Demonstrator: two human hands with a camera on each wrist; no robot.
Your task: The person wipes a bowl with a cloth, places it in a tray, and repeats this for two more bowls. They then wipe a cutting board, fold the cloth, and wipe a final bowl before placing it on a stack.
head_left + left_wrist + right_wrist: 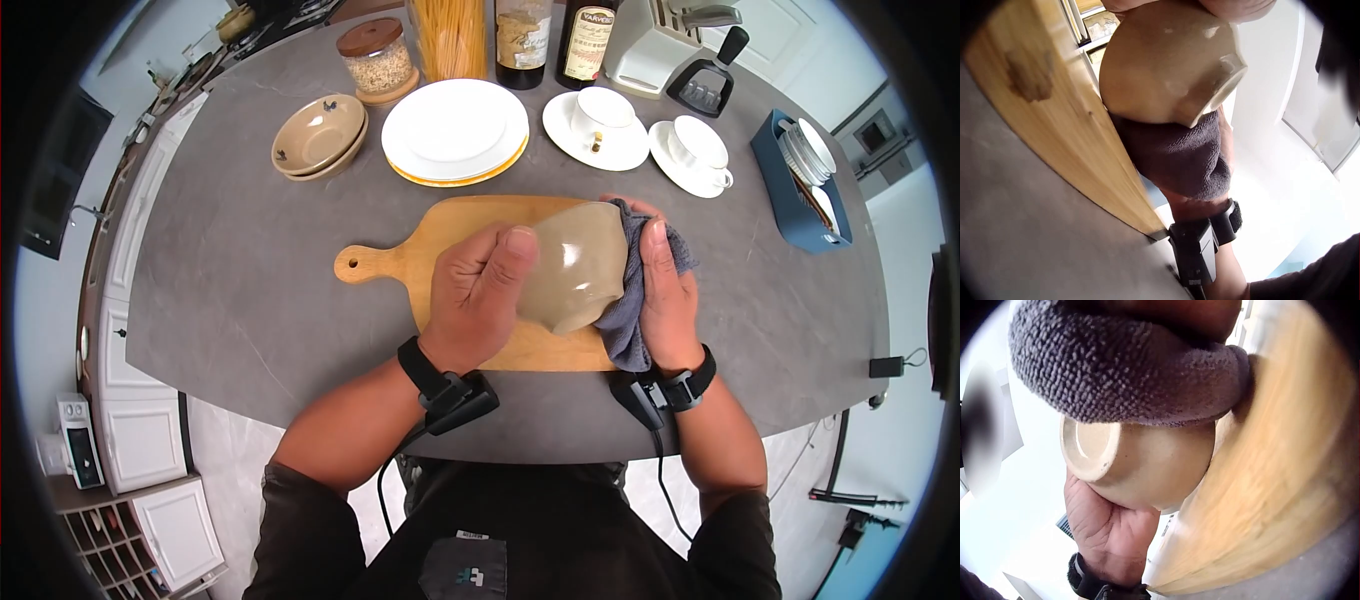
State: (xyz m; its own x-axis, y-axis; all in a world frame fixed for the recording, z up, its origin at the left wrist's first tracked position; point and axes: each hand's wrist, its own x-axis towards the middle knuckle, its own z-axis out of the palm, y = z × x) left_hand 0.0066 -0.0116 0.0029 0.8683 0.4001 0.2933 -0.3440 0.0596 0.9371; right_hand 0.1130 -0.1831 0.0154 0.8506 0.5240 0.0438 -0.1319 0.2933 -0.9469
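A beige glazed bowl (575, 265) is held tipped on its side above a wooden cutting board (465, 220). My left hand (470, 290) grips the bowl from the left, thumb over its outer wall. On the other side, my right hand (668, 300) holds a dark grey towel (625, 325) against the bowl, thumb pointing up. In the right wrist view the towel (1129, 372) wraps over part of the bowl (1160, 462), whose foot ring faces the body. The left wrist view shows the bowl's underside (1160, 69) close beside the board's edge. Most of the right fingers are hidden.
Behind the board stand stacked brown bowls (320, 135), white plates (455, 125), two cups on saucers (605, 110), a grain jar (378, 60), a pasta jar and two bottles. A blue bin of dishes (785, 200) sits at right. Cables hang from both wrists.
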